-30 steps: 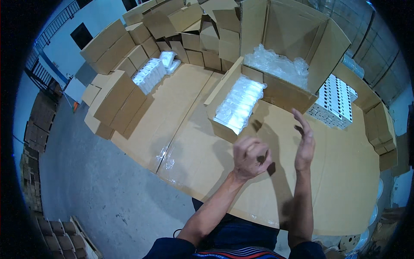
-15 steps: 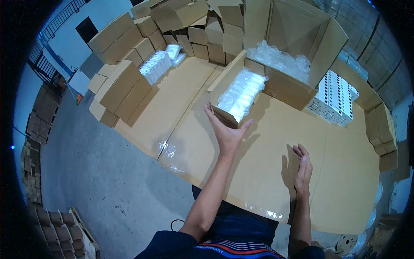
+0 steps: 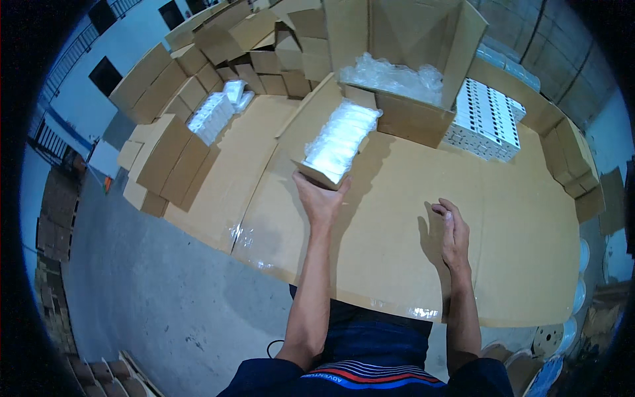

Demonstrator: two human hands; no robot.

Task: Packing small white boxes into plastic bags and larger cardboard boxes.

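A risk of tipping or spilling is judged for the long cardboard tray, which is packed with clear-wrapped white packets and is supported only at its near end; an off-centre hold or a sudden pull could let the far end swing or the packets slide out. Left of the tray, a stack of closed brown cartons stands on the flattened cardboard work surface, with a second batch of wrapped white packets behind it. The tray itself lies near the middle of the surface, its far end pointing toward the large open carton, which is filled with crumpled clear plastic. The left hand is closed around the tray's near end, fingers curled under and against the short cardboard wall. Right of the tray, the right hand is held released, fingers loosely extended, grasping nothing; whether it touches the surface cannot be told. Farther right of the tray, a block of white boxes rests beside the open carton
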